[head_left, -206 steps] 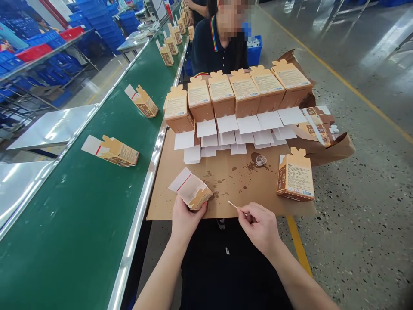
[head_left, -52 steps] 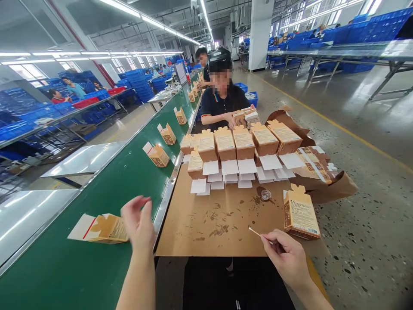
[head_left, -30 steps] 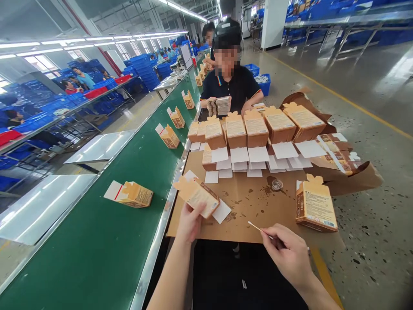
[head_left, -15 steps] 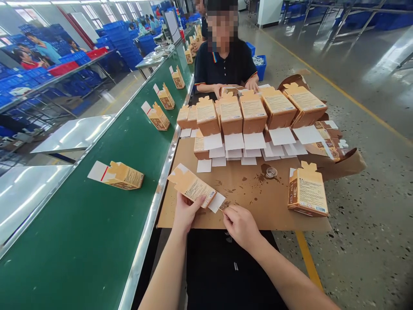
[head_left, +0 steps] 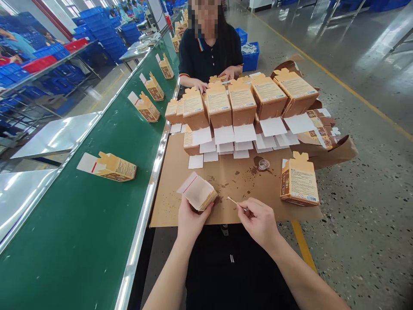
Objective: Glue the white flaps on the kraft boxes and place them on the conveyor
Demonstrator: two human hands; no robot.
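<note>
My left hand [head_left: 190, 217] grips a small tan carton [head_left: 198, 193] at the near edge of the cardboard sheet [head_left: 232, 185], its white flap with a red line pointing up and left. My right hand [head_left: 258, 221] pinches a thin swab stick [head_left: 232, 202], its tip a short way right of the carton. A small round glue dish [head_left: 263, 164] sits on the stained cardboard further back. One upright carton [head_left: 299, 180] stands to the right of my right hand.
A row of tan cartons [head_left: 240, 101] with white flaps hanging stands at the back of the cardboard. A green conveyor belt [head_left: 80, 215] on the left carries several cartons [head_left: 112, 166]. A person in a dark shirt [head_left: 209, 51] sits opposite, handling cartons.
I set a carton on the belt, took another from the row, and turned it over in my left hand. My right hand has drawn back from the flap with the stick.
</note>
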